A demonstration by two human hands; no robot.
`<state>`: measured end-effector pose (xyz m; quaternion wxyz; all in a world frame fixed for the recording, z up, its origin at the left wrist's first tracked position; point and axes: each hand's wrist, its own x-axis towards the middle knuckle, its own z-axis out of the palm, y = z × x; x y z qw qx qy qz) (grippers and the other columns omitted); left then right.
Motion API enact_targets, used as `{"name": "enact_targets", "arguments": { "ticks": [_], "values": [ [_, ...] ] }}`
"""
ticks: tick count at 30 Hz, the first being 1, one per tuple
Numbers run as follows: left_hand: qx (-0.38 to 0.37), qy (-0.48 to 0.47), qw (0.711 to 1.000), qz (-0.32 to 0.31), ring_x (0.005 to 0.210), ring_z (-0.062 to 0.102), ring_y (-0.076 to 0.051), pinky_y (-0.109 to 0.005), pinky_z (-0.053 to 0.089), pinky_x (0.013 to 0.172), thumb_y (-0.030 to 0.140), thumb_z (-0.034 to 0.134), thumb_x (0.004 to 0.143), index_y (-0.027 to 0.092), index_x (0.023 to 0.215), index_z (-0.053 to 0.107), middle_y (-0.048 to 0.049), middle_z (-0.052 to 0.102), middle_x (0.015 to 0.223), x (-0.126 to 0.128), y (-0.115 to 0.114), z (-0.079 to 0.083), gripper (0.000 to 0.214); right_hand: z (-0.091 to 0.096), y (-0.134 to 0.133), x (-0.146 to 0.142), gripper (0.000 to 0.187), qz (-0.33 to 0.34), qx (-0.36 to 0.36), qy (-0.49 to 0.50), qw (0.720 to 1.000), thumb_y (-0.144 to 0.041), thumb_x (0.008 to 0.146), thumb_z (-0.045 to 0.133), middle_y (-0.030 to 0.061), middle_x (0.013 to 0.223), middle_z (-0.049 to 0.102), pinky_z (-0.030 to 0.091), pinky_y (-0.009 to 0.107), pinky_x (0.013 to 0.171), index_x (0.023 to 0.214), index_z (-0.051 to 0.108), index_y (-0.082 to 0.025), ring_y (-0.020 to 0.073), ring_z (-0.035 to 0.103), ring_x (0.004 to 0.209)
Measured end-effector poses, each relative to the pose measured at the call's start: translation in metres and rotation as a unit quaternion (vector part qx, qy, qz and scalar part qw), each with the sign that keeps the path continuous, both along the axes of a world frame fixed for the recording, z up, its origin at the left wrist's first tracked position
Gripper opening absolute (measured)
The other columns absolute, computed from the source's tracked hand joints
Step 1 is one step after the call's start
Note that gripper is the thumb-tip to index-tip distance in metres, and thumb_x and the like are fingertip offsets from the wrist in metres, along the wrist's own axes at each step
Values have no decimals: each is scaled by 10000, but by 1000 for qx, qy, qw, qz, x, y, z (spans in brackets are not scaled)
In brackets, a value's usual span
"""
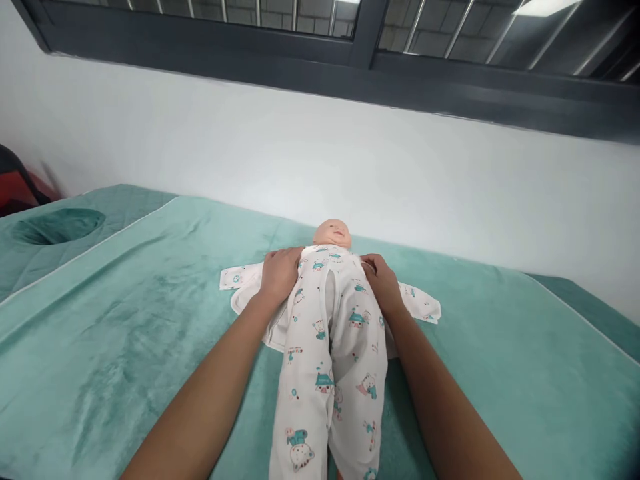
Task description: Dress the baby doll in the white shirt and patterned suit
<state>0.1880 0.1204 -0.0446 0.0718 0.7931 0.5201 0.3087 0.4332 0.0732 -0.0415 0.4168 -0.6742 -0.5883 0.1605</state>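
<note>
Doll point(333, 235) in printed romper point(345, 360) lies between our hands. Left hand point(280, 270) flat, open on one shoulder. Right hand point(383, 280) curled at the other; pinching cloth or not, we cannot tell. We should press evenly and smooth both sides alike.

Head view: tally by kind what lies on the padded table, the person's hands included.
Pale plastic baby doll: 1
White cartoon-print baby suit: 1
Bare hands: 2, left hand and right hand, both on the suit
Light teal plush blanket: 1
Darker teal table cover with a hole: 1
Total: 6
</note>
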Motion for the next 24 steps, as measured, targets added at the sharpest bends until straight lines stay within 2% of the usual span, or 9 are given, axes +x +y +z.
{"name": "enact_targets", "arguments": {
  "ticks": [7,10,12,15,18,21,24],
  "values": [
    [7,57,998,12,1100,571,-293,-435,325,947,119,349,915,264,1335,534,-103,649,1246,3,0,-4,482,-5,2,2,271,-10,7,-74,997,-396,903,441,70,1097,683,436,424,853,1081,592,-259,293,598,990],
    [17,73,997,5,1109,563,-306,-462,334,943,114,349,913,269,1359,515,-100,634,1268,2,-1,-5,501,-8,-4,2,284,16,72,-78,994,-362,900,437,111,1181,638,412,455,960,1105,581,-227,294,563,1099],
    [22,77,997,-2,1131,549,-313,-485,338,957,114,359,912,265,1370,505,-106,617,1290,1,-1,-6,504,-7,-18,-3,260,26,137,-74,988,-337,902,440,121,1240,593,398,459,1004,1097,568,-222,278,529,1162],
    [53,58,997,-13,1192,505,-308,-502,340,996,115,379,910,241,1353,518,-108,587,1324,-1,-5,-6,482,-3,-62,-17,207,-1,212,-71,975,-289,922,453,103,1206,572,442,450,961,1092,552,-225,248,530,1141],
    [97,-14,995,-32,1205,489,-275,-460,365,1026,87,394,891,195,1270,580,-101,599,1292,-5,-23,-5,436,0,-126,-38,146,-29,227,-71,971,-228,908,531,75,1065,580,481,392,864,1051,557,-222,221,555,1030],
    [105,-131,985,-39,1157,525,-230,-404,408,1024,52,398,862,163,1171,624,-95,634,1209,-17,-67,-4,398,1,-192,-61,125,26,202,-70,977,-176,901,561,57,1025,576,472,350,853,1014,555,-228,194,561,985],
    [54,-219,974,-39,1101,568,-197,-371,444,992,75,396,881,190,1111,632,-62,654,1144,-39,-134,-12,349,7,-240,-86,175,123,155,-64,978,-148,891,555,53,1034,588,481,318,795,1042,541,-235,187,574,962]
  ]
}}
